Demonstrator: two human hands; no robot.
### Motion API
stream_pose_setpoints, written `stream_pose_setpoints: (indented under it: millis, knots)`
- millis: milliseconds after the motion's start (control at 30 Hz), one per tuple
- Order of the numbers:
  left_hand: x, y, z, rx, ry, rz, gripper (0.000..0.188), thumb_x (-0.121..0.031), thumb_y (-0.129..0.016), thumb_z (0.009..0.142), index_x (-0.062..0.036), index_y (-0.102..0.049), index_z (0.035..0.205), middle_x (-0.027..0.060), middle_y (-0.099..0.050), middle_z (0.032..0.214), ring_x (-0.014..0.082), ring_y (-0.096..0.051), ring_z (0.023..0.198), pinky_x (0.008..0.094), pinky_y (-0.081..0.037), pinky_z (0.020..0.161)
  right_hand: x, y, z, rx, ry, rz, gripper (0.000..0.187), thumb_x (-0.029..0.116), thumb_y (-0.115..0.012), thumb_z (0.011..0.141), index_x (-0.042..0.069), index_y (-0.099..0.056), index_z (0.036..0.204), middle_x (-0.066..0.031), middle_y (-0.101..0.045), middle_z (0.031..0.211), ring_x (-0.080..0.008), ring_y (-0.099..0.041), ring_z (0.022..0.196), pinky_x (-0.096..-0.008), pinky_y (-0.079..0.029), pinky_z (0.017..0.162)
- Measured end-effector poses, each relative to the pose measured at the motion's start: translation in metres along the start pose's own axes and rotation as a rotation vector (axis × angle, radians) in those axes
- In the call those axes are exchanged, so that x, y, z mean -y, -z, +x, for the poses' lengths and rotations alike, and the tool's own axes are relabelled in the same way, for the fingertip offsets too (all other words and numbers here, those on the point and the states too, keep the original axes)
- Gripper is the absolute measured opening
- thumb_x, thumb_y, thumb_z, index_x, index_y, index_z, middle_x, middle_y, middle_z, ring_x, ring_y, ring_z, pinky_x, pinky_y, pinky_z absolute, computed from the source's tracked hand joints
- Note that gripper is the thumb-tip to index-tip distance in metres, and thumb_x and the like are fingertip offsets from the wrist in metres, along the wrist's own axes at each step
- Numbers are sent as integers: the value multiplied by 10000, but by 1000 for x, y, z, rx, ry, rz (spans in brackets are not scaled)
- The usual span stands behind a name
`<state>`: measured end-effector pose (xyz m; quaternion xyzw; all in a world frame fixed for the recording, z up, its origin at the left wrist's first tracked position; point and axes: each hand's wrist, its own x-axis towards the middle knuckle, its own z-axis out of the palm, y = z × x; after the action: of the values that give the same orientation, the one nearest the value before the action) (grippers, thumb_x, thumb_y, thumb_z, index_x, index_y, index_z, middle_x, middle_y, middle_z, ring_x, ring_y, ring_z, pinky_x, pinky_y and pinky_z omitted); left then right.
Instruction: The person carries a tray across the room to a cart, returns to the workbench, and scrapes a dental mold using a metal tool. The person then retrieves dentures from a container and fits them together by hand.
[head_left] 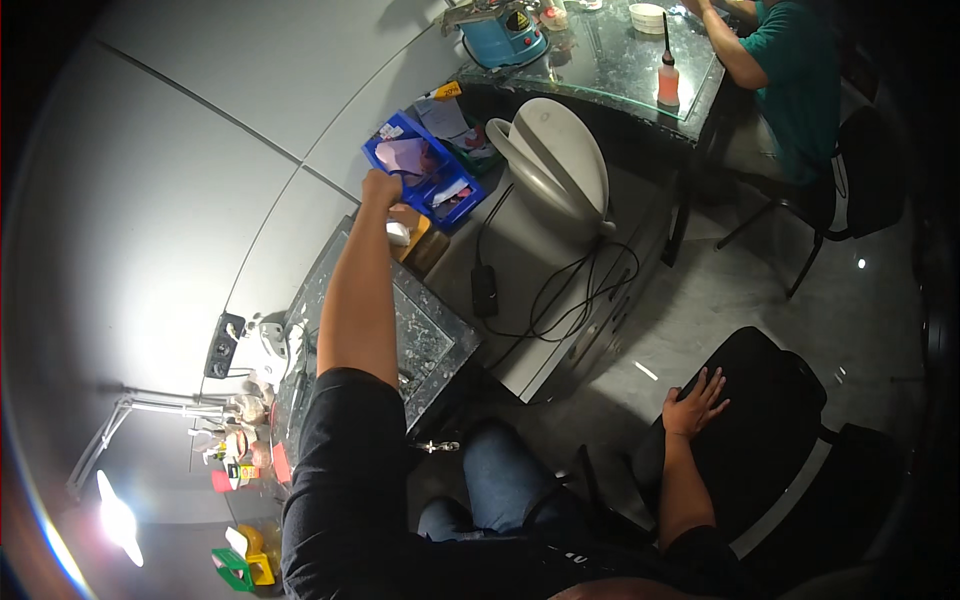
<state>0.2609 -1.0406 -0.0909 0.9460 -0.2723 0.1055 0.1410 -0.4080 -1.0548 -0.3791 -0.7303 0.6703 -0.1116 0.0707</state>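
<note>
two bare hands are set well apart, and the left hand [382, 188] is by far the nearer to the blue bin [425, 192], which lies between ten and eleven o'clock from the middle of the view. its grip is curled in at the bin's left edge; the fingertips are hidden, so i cannot tell whether it pinches the rim, something inside, or nothing. from that hand, most of the bin spreads toward two o'clock, its long axis running roughly from half past ten to half past four, with pink pieces [400, 155] in the upper compartment. just beside, toward five o'clock, is an orange bin [415, 222]; the dark worktop [430, 335] lies under the forearm. at four o'clock the right hand [695, 403] rests flat on a black chair [765, 390], fingers spread, holding nothing.
</note>
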Motion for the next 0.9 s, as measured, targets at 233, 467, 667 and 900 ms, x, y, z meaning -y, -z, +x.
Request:
stream_pose_setpoints:
  millis: [233,467,667,900]
  knots:
    - [-8,20,-31,-11,90,86,389,-195,-649,815,36,-648,1127,240,-675,1172,398,-640,1132,498,-507,953,-3,-1,2,-35,11,-22,740,277,-642,790,104,-419,1474,-110,-232,1638,-270,-168,1534,-586,-48,1213]
    - [-56,16,-56,-158,-341,266,442,-218,-658,838,-120,-594,1264,79,-609,1304,302,-507,1292,523,-350,1064,1,-7,1,-63,9,-38,707,256,-638,793,101,-441,1454,-104,-259,1629,-266,-196,1526,-590,-88,1210]
    - [-76,10,-23,168,-80,433,485,-332,-712,795,-147,-638,1237,64,-653,1297,248,-555,1277,562,-340,1048,2,-4,-1,-71,4,-33,704,241,-646,785,99,-450,1445,-109,-278,1621,-270,-207,1523,-587,-97,1209]
    - [-56,-34,9,106,-96,284,662,-186,-721,721,-165,-550,1360,134,-670,1235,302,-615,1209,513,-388,1049,1,-5,1,-63,-2,-45,721,236,-669,780,105,-442,1452,-106,-269,1624,-270,-209,1521,-576,-97,1214]
